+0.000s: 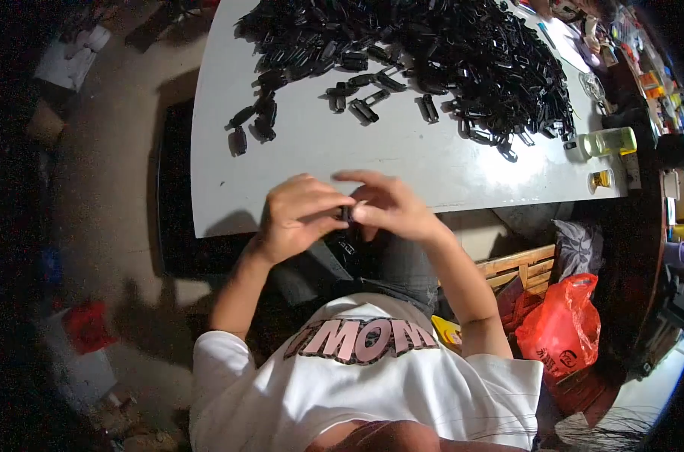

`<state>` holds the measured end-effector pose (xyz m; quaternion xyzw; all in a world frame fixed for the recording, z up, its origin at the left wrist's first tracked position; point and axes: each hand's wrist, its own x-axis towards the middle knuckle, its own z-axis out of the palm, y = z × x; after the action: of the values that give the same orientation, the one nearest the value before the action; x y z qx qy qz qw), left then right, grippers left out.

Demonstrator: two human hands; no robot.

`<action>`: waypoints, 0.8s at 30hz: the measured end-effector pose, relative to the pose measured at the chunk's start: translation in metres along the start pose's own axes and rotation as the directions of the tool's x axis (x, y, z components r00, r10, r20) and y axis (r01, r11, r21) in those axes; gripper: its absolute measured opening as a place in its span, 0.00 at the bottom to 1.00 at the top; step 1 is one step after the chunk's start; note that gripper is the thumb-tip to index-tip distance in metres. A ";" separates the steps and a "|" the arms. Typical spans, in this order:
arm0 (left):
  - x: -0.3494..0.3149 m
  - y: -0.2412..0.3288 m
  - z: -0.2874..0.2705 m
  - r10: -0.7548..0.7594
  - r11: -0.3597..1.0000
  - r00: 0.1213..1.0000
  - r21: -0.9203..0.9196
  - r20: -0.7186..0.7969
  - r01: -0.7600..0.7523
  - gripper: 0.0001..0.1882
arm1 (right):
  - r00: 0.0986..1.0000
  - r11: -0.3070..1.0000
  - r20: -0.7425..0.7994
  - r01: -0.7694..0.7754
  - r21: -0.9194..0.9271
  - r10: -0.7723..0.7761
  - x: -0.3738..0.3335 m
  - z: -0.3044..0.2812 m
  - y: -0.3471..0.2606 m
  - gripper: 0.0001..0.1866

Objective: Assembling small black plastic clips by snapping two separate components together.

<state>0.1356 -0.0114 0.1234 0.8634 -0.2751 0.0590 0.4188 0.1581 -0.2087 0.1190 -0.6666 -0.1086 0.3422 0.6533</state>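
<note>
My left hand (300, 212) and my right hand (393, 205) meet just off the near edge of the white table (296, 166). Between their fingertips is a small black plastic piece (347, 214), partly covered by the fingers. The left thumb and forefinger pinch it from one side; the right thumb presses on it from the other, with the right forefinger raised. Below the hands, over my lap, more small black pieces (347, 247) show dimly. Farther back on the table lies a large heap of black plastic pieces (432, 49), with several loose ones (364, 111) scattered in front.
On the table's right side are a clear greenish bottle (612, 142) lying down and a small yellow-labelled container (601, 179). A red plastic bag (572, 324) sits beside me at right, near a wooden slatted seat (526, 267). Cluttered shelves (670, 135) line the far right.
</note>
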 end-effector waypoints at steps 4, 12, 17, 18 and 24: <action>0.001 -0.004 0.022 0.121 0.958 0.975 -0.235 -0.185 -0.164 0.15 | 0.960 0.824 0.168 0.093 0.558 -0.223 0.011 0.013 0.047 0.22; -0.016 -0.059 0.012 -0.418 0.658 0.837 -0.753 -0.353 0.011 0.11 | 0.691 0.532 -0.293 0.156 -0.832 -0.661 0.072 -0.018 0.031 0.14; 0.006 -0.107 -0.022 -0.177 0.942 0.850 0.164 -0.497 0.292 0.11 | 0.664 0.249 -0.261 -0.116 -0.962 -0.701 0.112 -0.058 0.051 0.12; 0.010 -0.112 -0.024 -0.189 0.923 0.890 0.234 -0.415 0.305 0.12 | 0.719 0.256 -0.264 -0.123 -0.959 -0.642 0.113 -0.059 0.053 0.12; 0.008 -0.120 -0.024 -0.265 0.864 0.940 0.381 -0.214 0.330 0.16 | 0.822 0.620 -0.290 0.095 -0.779 -0.490 0.086 -0.049 0.059 0.08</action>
<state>0.2080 0.0632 0.0585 0.9568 -0.0864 0.1167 0.2519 0.2330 -0.2044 0.0318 -0.9053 -0.1836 -0.0212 0.3824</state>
